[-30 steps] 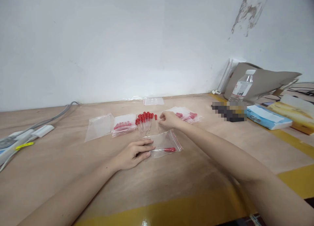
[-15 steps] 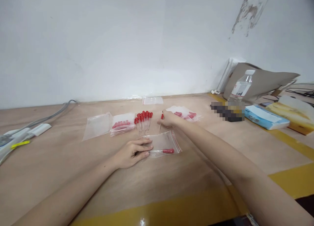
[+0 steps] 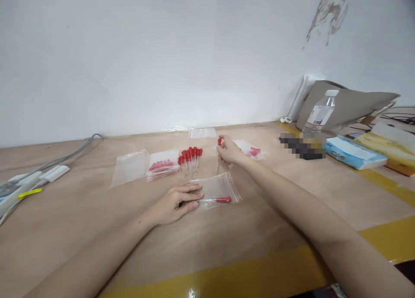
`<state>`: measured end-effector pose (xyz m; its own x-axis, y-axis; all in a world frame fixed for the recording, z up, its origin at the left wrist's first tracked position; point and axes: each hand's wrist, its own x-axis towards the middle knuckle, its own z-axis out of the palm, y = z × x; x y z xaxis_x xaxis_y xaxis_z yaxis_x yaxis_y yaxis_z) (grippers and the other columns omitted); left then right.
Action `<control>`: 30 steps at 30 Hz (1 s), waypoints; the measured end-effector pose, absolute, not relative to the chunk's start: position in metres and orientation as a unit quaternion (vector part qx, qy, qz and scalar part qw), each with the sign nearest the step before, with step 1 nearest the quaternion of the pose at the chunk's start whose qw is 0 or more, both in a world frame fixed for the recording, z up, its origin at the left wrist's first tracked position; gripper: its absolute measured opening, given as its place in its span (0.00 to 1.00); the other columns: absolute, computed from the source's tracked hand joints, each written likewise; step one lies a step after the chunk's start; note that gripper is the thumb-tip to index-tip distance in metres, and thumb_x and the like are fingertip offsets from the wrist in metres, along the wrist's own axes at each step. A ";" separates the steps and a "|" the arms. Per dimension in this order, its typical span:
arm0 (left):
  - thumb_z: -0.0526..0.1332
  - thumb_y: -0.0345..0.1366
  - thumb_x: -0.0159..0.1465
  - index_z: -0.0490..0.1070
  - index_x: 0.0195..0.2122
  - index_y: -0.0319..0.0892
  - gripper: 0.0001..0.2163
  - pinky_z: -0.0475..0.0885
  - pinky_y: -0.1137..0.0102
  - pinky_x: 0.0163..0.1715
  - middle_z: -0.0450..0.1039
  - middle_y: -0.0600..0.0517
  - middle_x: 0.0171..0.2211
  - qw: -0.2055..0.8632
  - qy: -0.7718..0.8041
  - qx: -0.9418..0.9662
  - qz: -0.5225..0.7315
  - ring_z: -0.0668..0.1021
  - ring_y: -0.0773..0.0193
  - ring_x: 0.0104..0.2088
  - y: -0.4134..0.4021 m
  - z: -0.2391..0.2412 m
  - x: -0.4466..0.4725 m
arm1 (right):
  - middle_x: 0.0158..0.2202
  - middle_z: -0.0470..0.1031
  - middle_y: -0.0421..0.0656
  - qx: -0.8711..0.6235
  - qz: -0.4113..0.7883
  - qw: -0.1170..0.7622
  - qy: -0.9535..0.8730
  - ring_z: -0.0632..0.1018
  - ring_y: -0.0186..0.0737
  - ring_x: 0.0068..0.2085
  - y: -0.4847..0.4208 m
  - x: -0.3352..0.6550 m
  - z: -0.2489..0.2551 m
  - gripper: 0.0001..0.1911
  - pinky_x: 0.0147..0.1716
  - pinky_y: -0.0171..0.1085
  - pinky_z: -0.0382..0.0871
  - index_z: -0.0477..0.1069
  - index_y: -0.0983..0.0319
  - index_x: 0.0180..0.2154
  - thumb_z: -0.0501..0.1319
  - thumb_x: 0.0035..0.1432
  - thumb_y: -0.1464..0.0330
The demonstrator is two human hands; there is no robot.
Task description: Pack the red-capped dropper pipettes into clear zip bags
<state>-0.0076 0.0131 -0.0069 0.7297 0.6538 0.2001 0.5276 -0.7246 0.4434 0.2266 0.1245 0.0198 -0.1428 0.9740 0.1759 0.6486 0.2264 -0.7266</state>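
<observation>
Wooden table point(image 3: 97, 216), left hand point(image 3: 177, 203) pinning zip bag point(image 3: 220, 186), right hand point(image 3: 228, 150) holding red-capped dropper point(image 3: 219, 141)

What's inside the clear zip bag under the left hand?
One red-capped dropper lies inside the zip bag, cap near its red zip strip. The left hand covers the bag's left end, hiding whatever lies there.

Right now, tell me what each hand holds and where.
Right hand pinches a dropper just below its red bulb. Left hand lies flat on the left end of the clear bag, gripping nothing.
</observation>
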 end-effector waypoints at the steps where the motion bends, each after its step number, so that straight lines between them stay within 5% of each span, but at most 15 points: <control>1: 0.54 0.38 0.64 0.66 0.52 0.49 0.15 0.61 0.59 0.55 0.62 0.51 0.56 0.181 0.323 0.912 0.175 0.65 0.58 0.56 0.013 -0.007 -0.008 | 0.25 0.69 0.38 -0.548 0.272 0.382 -0.692 0.72 0.33 0.21 0.117 0.238 0.018 0.25 0.20 0.32 0.66 0.49 0.62 0.54 0.50 0.54 0.70; 5: 0.55 0.38 0.63 0.68 0.51 0.49 0.14 0.62 0.60 0.55 0.64 0.50 0.55 0.178 0.322 0.911 0.187 0.66 0.58 0.56 0.016 -0.010 -0.008 | 0.20 0.61 0.30 -0.517 0.352 0.508 -0.592 0.69 0.30 0.16 0.083 0.272 0.001 0.23 0.14 0.30 0.64 0.50 0.60 0.48 0.55 0.50 0.67; 9: 0.55 0.39 0.63 0.65 0.53 0.48 0.16 0.62 0.60 0.54 0.63 0.51 0.55 0.168 0.330 0.910 0.185 0.66 0.58 0.55 0.015 -0.010 -0.007 | 0.21 0.63 0.29 -0.484 0.436 0.556 -0.515 0.72 0.31 0.20 0.059 0.277 -0.019 0.24 0.20 0.33 0.70 0.50 0.58 0.41 0.61 0.46 0.64; 13: 0.55 0.40 0.63 0.59 0.57 0.47 0.20 0.61 0.60 0.55 0.62 0.50 0.55 0.160 0.343 0.909 0.177 0.65 0.58 0.56 0.012 -0.007 -0.005 | 0.25 0.69 0.33 -0.438 0.542 0.500 -0.515 0.75 0.30 0.25 0.049 0.276 -0.027 0.19 0.30 0.35 0.72 0.53 0.58 0.37 0.62 0.47 0.62; 16: 0.54 0.41 0.63 0.57 0.58 0.47 0.21 0.62 0.59 0.55 0.62 0.50 0.56 0.160 0.347 0.907 0.174 0.65 0.58 0.56 0.011 -0.006 -0.004 | 0.24 0.70 0.34 -0.445 0.550 0.436 -0.556 0.74 0.29 0.24 0.048 0.286 -0.023 0.18 0.26 0.33 0.70 0.56 0.59 0.34 0.63 0.46 0.61; 22: 0.55 0.42 0.63 0.57 0.58 0.47 0.22 0.62 0.60 0.54 0.62 0.49 0.55 0.155 0.342 0.910 0.177 0.65 0.58 0.55 0.012 -0.007 -0.004 | 0.18 0.63 0.33 -0.450 0.447 0.302 -0.712 0.63 0.26 0.20 0.048 0.302 -0.010 0.14 0.18 0.29 0.54 0.64 0.63 0.28 0.66 0.42 0.62; 30: 0.54 0.42 0.64 0.57 0.58 0.46 0.21 0.63 0.60 0.53 0.63 0.49 0.55 0.149 0.332 0.914 0.180 0.67 0.58 0.54 0.012 -0.005 -0.003 | 0.23 0.67 0.37 -0.447 0.332 0.308 -0.771 0.61 0.27 0.23 0.042 0.281 -0.013 0.07 0.21 0.29 0.53 0.68 0.64 0.24 0.64 0.41 0.68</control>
